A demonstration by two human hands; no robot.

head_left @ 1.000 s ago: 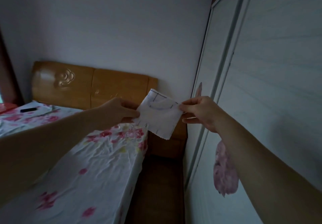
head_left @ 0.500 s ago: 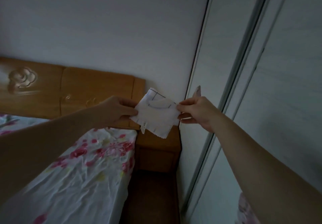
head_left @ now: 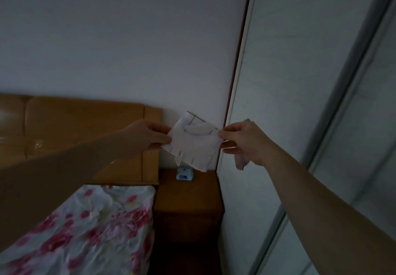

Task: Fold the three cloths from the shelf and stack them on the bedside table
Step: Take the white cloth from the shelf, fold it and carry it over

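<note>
A small white folded cloth (head_left: 194, 144) with thin dark lines and a hanging label is held in the air between both hands. My left hand (head_left: 145, 137) pinches its left edge and my right hand (head_left: 244, 142) pinches its right edge. More pale cloth hangs bunched under my right palm. Below the cloth stands the brown wooden bedside table (head_left: 188, 197), in the corner between bed and wardrobe. A small blue and white object (head_left: 183, 174) lies at the back of its top.
The bed with a white sheet with red flowers (head_left: 90, 227) lies at the lower left, with a wooden headboard (head_left: 81, 129) behind it. Pale sliding wardrobe doors (head_left: 300, 103) fill the right side. A narrow dark floor gap runs between bed and wardrobe.
The view has shifted right and closer to the corner, so the bedside table top now shows. Both hands still hold the folded cloth the same way, now above the table.
</note>
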